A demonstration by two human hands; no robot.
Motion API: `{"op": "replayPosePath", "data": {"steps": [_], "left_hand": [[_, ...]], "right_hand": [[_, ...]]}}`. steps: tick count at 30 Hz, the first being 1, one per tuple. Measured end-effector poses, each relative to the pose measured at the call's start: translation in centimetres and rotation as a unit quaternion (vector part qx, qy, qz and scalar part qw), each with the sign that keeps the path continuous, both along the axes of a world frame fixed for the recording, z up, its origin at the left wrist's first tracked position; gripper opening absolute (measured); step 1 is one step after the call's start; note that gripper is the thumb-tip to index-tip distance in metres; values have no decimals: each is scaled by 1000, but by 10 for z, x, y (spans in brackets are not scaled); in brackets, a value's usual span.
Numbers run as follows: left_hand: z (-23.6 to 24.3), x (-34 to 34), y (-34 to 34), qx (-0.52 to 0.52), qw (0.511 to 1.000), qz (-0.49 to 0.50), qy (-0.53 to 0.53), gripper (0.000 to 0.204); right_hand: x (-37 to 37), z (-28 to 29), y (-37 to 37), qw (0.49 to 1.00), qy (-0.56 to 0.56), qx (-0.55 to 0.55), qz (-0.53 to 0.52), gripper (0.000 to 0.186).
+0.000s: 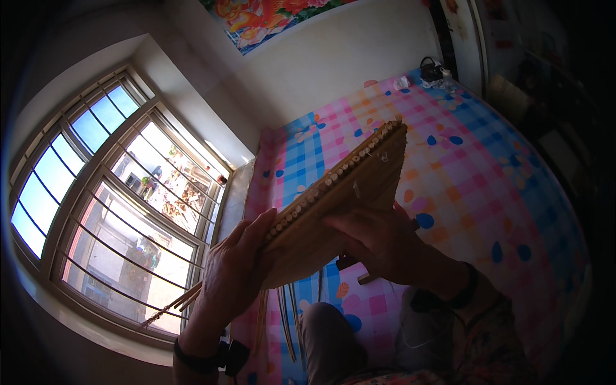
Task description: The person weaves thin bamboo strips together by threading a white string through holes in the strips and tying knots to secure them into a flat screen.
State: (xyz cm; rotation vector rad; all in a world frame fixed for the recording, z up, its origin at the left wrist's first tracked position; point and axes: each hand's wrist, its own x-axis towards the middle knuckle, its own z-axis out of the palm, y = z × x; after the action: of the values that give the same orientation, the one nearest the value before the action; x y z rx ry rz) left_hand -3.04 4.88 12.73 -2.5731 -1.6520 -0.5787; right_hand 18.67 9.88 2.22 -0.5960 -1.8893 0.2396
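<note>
A stiff tan panel of plant stalks laid side by side (366, 186) is held up at a slant in front of me. Round cut stalk ends line its upper edge, and small pale thread bits show on its face. My left hand (234, 269) wraps round the panel's lower left corner. Toward its right side, my right hand (382, 240) grips with the thumb over the face; its other fingers are partly hidden. Loose thin stalks (292, 321) hang or lie below the panel, and a few more (179, 300) stick out left of my left wrist.
A bed-like platform with a pink, blue and orange checked cover (462, 186) spreads around me. At left stands a barred window (128, 199) with a sill. A dark bag-like item (431, 69) and crumpled white paper (402, 83) sit at the far edge. Small brown pieces (369, 277) lie under my right hand.
</note>
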Motion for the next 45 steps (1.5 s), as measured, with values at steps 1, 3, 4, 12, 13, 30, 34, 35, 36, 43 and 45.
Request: {"op": "replayPosePath", "data": {"steps": [1, 3, 4, 12, 13, 30, 34, 35, 36, 43, 45], "left_hand": [[0, 0, -1, -1, 1000, 0, 0, 49], [0, 1, -3, -5, 1000, 4, -2, 49], [0, 1, -3, -5, 1000, 3, -2, 49], [1, 3, -6, -9, 1000, 11, 7, 49], [2, 3, -6, -9, 1000, 11, 6, 49], [0, 1, -5, -5, 1000, -7, 1, 49], [-1, 2, -5, -2, 1000, -7, -3, 48], [0, 2, -5, 0, 1000, -5, 3, 48], [0, 2, -5, 1, 1000, -2, 9, 48], [-2, 2, -5, 3, 1000, -1, 7, 48], [-3, 2, -5, 4, 1000, 0, 4, 48]], "right_hand": [[0, 0, -1, 1000, -2, 0, 1, 35], [0, -1, -1, 1000, 2, 4, 0, 35], [0, -1, -2, 1000, 5, 9, -1, 35], [0, 3, -6, 999, 0, -37, 18, 33], [-1, 3, -6, 999, 9, -27, 14, 34], [0, 2, -7, 999, -2, -38, 15, 34], [1, 2, -7, 997, 11, -58, 51, 29], [1, 3, -8, 997, 11, -59, 52, 29], [1, 4, -9, 997, 6, -57, 44, 30], [1, 3, -8, 998, 7, -55, 40, 30], [1, 2, -8, 998, 7, -46, 36, 30]]}}
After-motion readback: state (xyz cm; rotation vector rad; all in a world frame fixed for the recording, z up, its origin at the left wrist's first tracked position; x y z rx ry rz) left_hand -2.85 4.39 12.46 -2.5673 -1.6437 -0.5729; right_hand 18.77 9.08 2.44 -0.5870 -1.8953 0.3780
